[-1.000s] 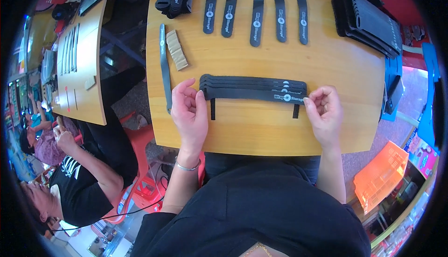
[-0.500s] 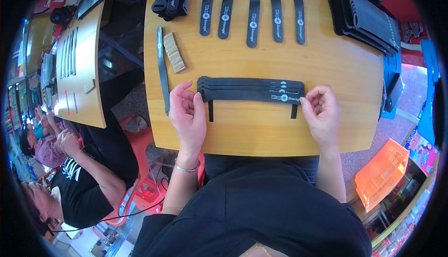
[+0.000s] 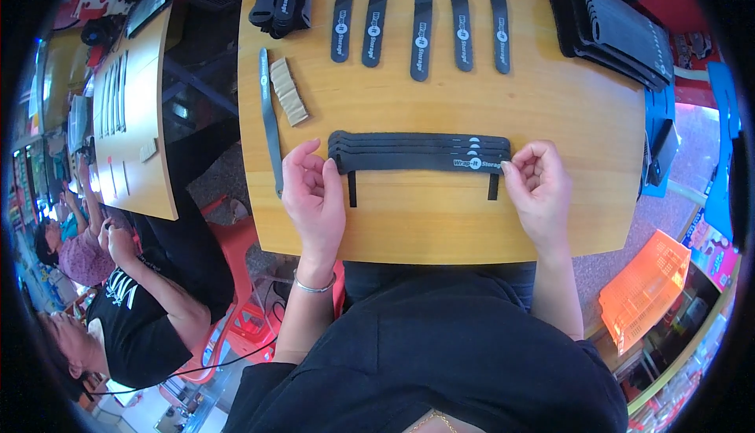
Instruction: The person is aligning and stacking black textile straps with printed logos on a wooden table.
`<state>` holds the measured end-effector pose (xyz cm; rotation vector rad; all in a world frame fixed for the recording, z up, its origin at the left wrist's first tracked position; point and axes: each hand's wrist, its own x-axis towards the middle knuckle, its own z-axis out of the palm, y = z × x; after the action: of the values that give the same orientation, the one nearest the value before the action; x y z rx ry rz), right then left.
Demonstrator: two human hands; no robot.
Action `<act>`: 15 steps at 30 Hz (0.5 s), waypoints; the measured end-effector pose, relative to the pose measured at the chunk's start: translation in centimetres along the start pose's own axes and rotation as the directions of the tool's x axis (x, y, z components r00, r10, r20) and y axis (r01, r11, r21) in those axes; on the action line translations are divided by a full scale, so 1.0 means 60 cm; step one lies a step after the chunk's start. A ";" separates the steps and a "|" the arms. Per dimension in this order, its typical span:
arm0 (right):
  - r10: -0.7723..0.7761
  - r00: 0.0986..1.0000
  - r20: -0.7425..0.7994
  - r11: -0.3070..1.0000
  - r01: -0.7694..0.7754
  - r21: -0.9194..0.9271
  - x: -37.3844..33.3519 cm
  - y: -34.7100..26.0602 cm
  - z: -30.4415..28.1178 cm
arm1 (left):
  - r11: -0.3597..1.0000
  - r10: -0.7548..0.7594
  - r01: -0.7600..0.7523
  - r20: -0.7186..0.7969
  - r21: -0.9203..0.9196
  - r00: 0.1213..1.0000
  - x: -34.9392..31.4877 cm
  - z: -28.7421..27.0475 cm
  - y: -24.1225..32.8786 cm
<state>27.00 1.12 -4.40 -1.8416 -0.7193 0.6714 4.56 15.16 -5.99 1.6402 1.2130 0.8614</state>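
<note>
In front of me lies a stack of several dark grey hook-and-loop storage straps (image 3: 409, 154), laid crosswise and overlapping in stepped rows. My left hand (image 3: 316, 201) is at their left end, its thumb against the nearest strap and its fingers curled. At the right end, my right hand (image 3: 541, 193) pinches the nearest strap's tip between thumb and curled fingers. Two short black strips, a left one (image 3: 352, 191) and a right one (image 3: 493, 187), stick out from under the straps toward me. Their upper parts are hidden.
Separate straps (image 3: 421, 40) lie lengthwise at the far side. A strap bundle (image 3: 283, 0) sits far left, a larger stack (image 3: 617, 32) far right. Beside a single strap (image 3: 270, 118) lies a tan folded piece (image 3: 289, 93). A co-worker (image 3: 149, 291) sits left; an orange basket (image 3: 645, 291) stands right.
The straps' near right ends sit slightly closer together, showing less of the printing on the rows behind. Both hands stay at the stack's ends. The view has shifted slightly.
</note>
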 end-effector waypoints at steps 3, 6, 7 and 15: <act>-0.004 1.000 -0.002 0.999 0.004 -0.032 0.000 0.002 0.000 | 1.000 -0.005 0.005 0.003 0.010 1.000 0.000 0.000 0.003; -0.013 1.000 -0.013 0.999 0.013 -0.039 0.000 0.002 0.001 | 1.000 -0.022 0.022 0.004 -0.014 1.000 0.000 0.001 0.003; -0.013 1.000 -0.014 0.999 0.012 -0.038 0.000 0.004 0.001 | 1.000 -0.022 0.022 0.005 -0.013 1.000 0.000 0.001 0.002; -0.015 1.000 -0.012 0.999 0.014 -0.052 0.000 0.006 0.000 | 1.000 -0.005 0.005 0.000 -0.013 1.000 0.000 0.001 -0.001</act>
<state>27.05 1.02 -4.74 -1.8844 -0.7474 0.6363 4.59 15.15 -6.08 1.6261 1.2093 0.8641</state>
